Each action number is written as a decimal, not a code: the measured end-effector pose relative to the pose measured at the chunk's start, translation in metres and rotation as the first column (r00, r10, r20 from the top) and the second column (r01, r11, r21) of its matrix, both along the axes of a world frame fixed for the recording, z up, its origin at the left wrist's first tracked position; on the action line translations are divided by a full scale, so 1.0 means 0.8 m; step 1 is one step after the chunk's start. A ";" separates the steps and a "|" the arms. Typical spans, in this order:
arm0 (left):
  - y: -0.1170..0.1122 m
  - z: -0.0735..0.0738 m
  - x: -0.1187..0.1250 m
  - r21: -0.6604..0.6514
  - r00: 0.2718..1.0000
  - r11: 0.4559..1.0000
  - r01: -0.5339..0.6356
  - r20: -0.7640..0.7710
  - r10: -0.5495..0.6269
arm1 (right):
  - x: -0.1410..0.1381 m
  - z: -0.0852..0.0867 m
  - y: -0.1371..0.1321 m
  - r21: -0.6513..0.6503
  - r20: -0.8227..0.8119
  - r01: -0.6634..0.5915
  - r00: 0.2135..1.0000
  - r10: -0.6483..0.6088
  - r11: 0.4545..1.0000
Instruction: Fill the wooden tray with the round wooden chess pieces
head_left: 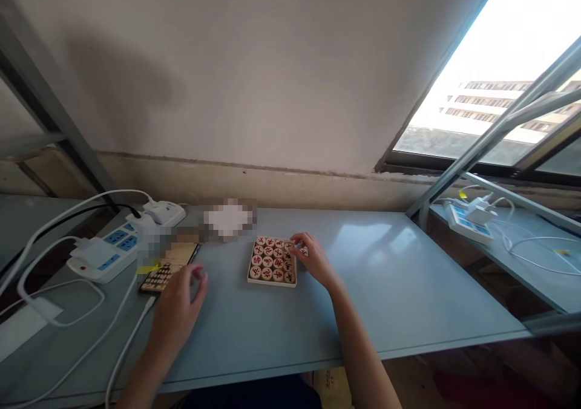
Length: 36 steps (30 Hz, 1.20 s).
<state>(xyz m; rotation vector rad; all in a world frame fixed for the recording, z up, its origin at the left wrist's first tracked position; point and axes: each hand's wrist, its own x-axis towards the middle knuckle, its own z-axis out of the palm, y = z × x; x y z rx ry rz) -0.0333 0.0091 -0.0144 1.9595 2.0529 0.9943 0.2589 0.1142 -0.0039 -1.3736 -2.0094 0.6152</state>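
Observation:
A small square tray [271,281] of round wooden chess pieces [267,261] with red and black characters lies on the pale blue table [399,288]. My right hand [312,258] rests at the tray's right edge, fingers curled on a piece at the top right corner. My left hand [178,303] hovers over the table left of the tray, fingers loosely bent and apart, holding nothing, right next to a phone [167,268] lying flat with its screen lit.
A white and blue power strip [113,245] with plugs and white cables [63,300] sits at the left. A blurred white object [228,220] lies behind the tray by the wall. Another power strip [467,221] with cables rests on the right-hand table by the window.

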 end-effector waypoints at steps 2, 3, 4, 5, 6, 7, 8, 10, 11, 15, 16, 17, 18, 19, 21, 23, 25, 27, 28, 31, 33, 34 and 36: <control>-0.033 -0.010 -0.015 -0.044 0.988 0.988 -0.148 0.042 0.150 | 0.001 -0.002 0.002 0.004 -0.005 0.029 1.000 -0.029 1.000; -0.048 -0.015 -0.022 -0.062 0.976 0.975 -0.214 0.033 0.216 | 0.001 -0.003 0.004 -0.001 -0.005 0.038 0.999 -0.038 0.999; -0.060 -0.019 -0.029 -0.068 0.958 0.956 -0.284 0.009 0.285 | 0.001 -0.003 0.004 -0.005 -0.003 0.043 0.999 -0.043 0.999; -0.069 -0.022 -0.035 -0.078 0.939 0.935 -0.345 -0.022 0.344 | 0.002 -0.003 0.005 -0.008 0.002 0.050 0.999 -0.050 0.999; -0.076 -0.025 -0.042 -0.082 0.917 0.913 -0.400 -0.055 0.396 | 0.002 -0.003 0.006 -0.009 0.009 0.054 0.999 -0.054 0.999; -0.080 -0.026 -0.047 -0.084 0.894 0.891 -0.447 -0.088 0.440 | 0.002 -0.003 0.006 -0.007 0.016 0.057 0.998 -0.057 0.998; -0.081 -0.027 -0.051 -0.087 0.873 0.871 -0.483 -0.120 0.472 | 0.002 -0.003 0.007 -0.005 0.020 0.060 0.998 -0.060 0.998; -0.078 -0.028 -0.058 -0.083 0.848 0.850 -0.520 -0.170 0.502 | 0.002 -0.003 0.008 0.002 0.024 0.063 0.998 -0.063 0.998; -0.075 -0.029 -0.061 -0.079 0.847 0.852 -0.518 -0.185 0.498 | 0.002 -0.003 0.008 0.003 0.025 0.064 0.998 -0.064 0.998; -0.050 -0.040 -0.074 -0.063 0.894 0.901 -0.429 -0.171 0.414 | 0.001 -0.004 0.007 -0.006 0.031 0.067 0.997 -0.067 0.998; -0.042 -0.043 -0.078 -0.048 0.909 0.916 -0.398 -0.157 0.387 | 0.001 -0.004 0.006 -0.010 0.032 0.068 0.997 -0.068 0.998; -0.033 -0.047 -0.083 -0.025 0.924 0.931 -0.363 -0.140 0.357 | 0.002 -0.004 0.006 -0.012 0.032 0.068 0.997 -0.067 0.998; -0.025 -0.049 -0.088 0.000 0.936 0.943 -0.332 -0.124 0.330 | 0.002 -0.003 0.005 -0.012 0.029 0.067 0.997 -0.067 0.998; -0.017 -0.051 -0.091 0.020 0.944 0.951 -0.309 -0.115 0.309 | 0.003 -0.003 0.005 -0.009 0.025 0.067 0.997 -0.067 0.998; -0.006 -0.050 -0.094 0.045 0.947 0.955 -0.294 -0.119 0.298 | 0.006 0.000 0.005 0.010 0.016 0.076 0.997 -0.076 0.997; -0.005 -0.045 -0.086 0.056 0.940 0.950 -0.306 -0.140 0.311 | 0.008 0.004 0.005 0.061 0.000 0.097 0.995 -0.098 0.993; -0.014 -0.038 -0.068 0.045 0.921 0.939 -0.342 -0.180 0.344 | 0.001 0.010 0.001 0.161 -0.031 0.120 0.993 -0.116 0.980; -0.032 -0.030 -0.045 0.009 0.877 0.907 -0.422 -0.250 0.411 | -0.018 0.016 -0.012 0.287 -0.086 0.125 0.991 -0.104 0.950; -0.041 -0.026 -0.035 -0.009 0.857 0.890 -0.455 -0.276 0.435 | -0.034 0.018 -0.021 0.342 -0.114 0.109 0.991 -0.074 0.934; -0.065 -0.018 -0.022 -0.045 0.866 0.887 -0.459 -0.243 0.436 | -0.100 0.018 -0.059 0.411 -0.109 -0.089 0.983 0.146 0.907; -0.073 -0.015 -0.031 -0.044 0.896 0.902 -0.430 -0.141 0.421 | -0.149 0.013 -0.082 0.357 -0.002 -0.344 0.930 0.369 0.869; -0.074 -0.013 -0.040 -0.024 0.909 0.911 -0.412 -0.083 0.409 | -0.172 0.010 -0.091 0.323 0.036 -0.427 0.897 0.440 0.845; -0.073 -0.013 -0.063 0.055 0.921 0.919 -0.391 0.013 0.391 | -0.209 0.001 -0.100 0.278 0.089 -0.524 0.849 0.521 0.805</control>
